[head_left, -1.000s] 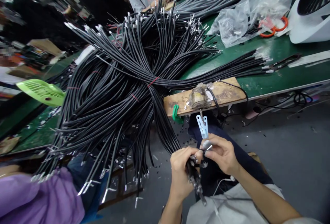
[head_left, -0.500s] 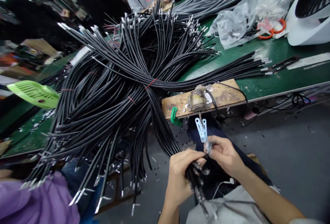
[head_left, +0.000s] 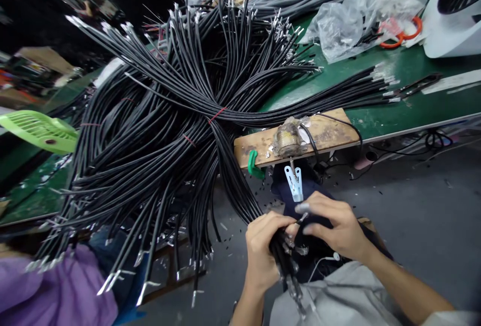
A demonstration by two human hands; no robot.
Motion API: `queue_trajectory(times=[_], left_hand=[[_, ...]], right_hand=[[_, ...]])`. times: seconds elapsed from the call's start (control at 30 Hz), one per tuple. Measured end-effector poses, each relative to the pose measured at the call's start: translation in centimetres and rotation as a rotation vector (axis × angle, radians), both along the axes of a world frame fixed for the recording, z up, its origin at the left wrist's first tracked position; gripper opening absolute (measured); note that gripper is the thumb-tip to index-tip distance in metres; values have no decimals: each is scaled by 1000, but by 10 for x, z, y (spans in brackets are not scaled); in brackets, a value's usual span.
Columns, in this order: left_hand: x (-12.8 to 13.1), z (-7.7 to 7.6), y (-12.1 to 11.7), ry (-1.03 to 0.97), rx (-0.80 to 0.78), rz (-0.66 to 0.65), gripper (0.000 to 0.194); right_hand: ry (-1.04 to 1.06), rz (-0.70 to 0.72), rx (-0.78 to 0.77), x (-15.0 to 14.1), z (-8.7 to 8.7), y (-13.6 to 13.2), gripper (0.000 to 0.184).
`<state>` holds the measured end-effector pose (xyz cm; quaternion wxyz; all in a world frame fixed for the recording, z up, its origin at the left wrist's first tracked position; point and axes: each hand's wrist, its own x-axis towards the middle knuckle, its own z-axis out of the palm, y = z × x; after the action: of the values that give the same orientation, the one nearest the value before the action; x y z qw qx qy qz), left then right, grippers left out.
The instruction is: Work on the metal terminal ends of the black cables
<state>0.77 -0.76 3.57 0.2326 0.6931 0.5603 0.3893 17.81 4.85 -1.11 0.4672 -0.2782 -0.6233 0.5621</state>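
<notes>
My left hand [head_left: 263,248] is wrapped around a bundle of black cables [head_left: 240,193], whose stripped ends hang down toward my lap. One cable end with bare silvery strands [head_left: 302,218] sticks out past the left thumb. My right hand [head_left: 334,226] is just beside that end, thumb and fingers spread apart with nothing between them. Above the hands, a light blue clothes peg [head_left: 293,184] hangs at a thin metal shaft that comes from a small motor [head_left: 288,140] fixed to a wooden board [head_left: 330,135].
A large heap of black cables [head_left: 150,150] covers the left of the green table [head_left: 398,85]. Orange-handled scissors [head_left: 402,35], a plastic bag [head_left: 338,25] and a white fan [head_left: 454,15] lie at the right. A co-worker's purple sleeve [head_left: 56,286] is at lower left.
My right hand's fingers have parted and let go of the cable end under the peg. The left hand still grips the bundle. The view has shifted slightly.
</notes>
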Motion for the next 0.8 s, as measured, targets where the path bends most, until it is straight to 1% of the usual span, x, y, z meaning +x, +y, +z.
queue_trajectory(times=[0.03, 0.07, 0.1, 0.13, 0.23, 0.27, 0.3, 0.33, 0.4, 0.43, 0.47, 0.5, 0.57, 0.67, 0.8], left_hand=[[-1, 1, 0, 15, -26, -16, 8], [-1, 1, 1, 22, -49, -35, 9], [-1, 1, 1, 24, -74, -55, 9], [-1, 2, 2, 18, -93, -75, 9], [1, 1, 5, -46, -84, -91, 7], [2, 1, 6, -69, -67, -79, 7], [3, 1, 6, -91, -47, -63, 7], [5, 1, 7, -111, -26, -43, 7], [7, 0, 8, -146, 12, -2, 9], [8, 0, 9, -169, 37, 18, 10], [9, 0, 9, -195, 66, 42, 11], [10, 0, 10, -220, 96, 71, 12], [12, 0, 11, -261, 141, 137, 13], [14, 0, 13, -280, 161, 202, 11], [19, 0, 17, -259, 152, 191, 6]], right_hand=[[-22, -38, 119, -1, 1, -2, 15], [-37, -61, 181, -1, 1, -3, 11], [-36, -42, 177, -1, 2, -3, 10], [-28, 25, 107, -1, 2, -1, 10], [-6, 317, -257, 1, 4, 13, 22], [-15, 364, -347, 1, 6, 19, 25], [-28, 358, -398, 1, 7, 27, 26], [-44, 303, -413, 0, 9, 34, 27], [-76, 123, -372, -3, 14, 49, 29], [-89, 49, -343, -6, 18, 55, 31], [-102, 7, -317, -10, 22, 60, 34], [-112, -1, -305, -14, 25, 64, 37], [-91, 44, -337, -23, 32, 67, 43], [74, 131, -495, -34, 35, 63, 45], [343, 190, -700, -42, 28, 57, 42]])
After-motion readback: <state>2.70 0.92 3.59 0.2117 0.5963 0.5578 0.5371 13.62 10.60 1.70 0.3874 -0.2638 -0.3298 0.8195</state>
